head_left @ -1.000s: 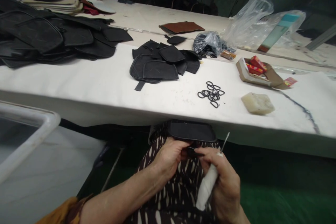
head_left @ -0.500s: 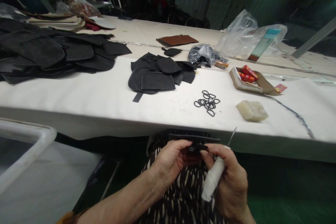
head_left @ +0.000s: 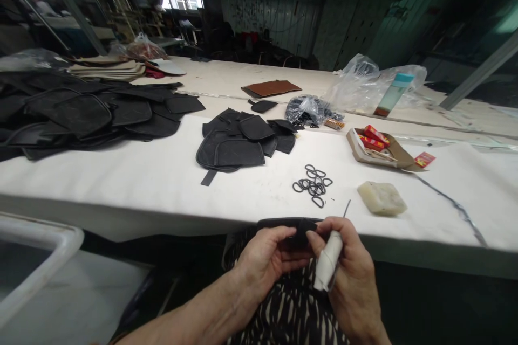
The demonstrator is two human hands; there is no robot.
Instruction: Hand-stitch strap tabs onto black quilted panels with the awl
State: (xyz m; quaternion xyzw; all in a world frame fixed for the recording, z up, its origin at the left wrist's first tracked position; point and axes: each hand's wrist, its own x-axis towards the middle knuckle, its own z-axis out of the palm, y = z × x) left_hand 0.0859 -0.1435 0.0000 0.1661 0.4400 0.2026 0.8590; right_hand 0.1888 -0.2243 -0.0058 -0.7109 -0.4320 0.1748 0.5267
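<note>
Over my lap, at the table's front edge, my left hand (head_left: 269,256) is closed on a black leather piece (head_left: 301,232), thumb on top and fingers beneath. My right hand (head_left: 350,269) pinches the piece's short strap between thumb and forefinger. Tucked in that same hand is an awl (head_left: 328,261) with a white wrapped handle, its thin metal shaft pointing up and away. Part of the leather piece is hidden by my fingers. On the table just beyond lie several black D-rings (head_left: 313,186) in a loose heap.
Black leather pieces (head_left: 234,145) lie mid-table, with a larger pile (head_left: 81,113) at left. A wax block (head_left: 381,198) and an open cardboard box (head_left: 400,159) with red packets are at right. Behind stand clear plastic bags (head_left: 352,86) and a blue-capped bottle (head_left: 392,97). A white-rimmed bin (head_left: 44,232) is at lower left.
The view has tilted up, so the table sits lower in it. The leather piece has turned to show more of its face. Both hands keep their hold.
</note>
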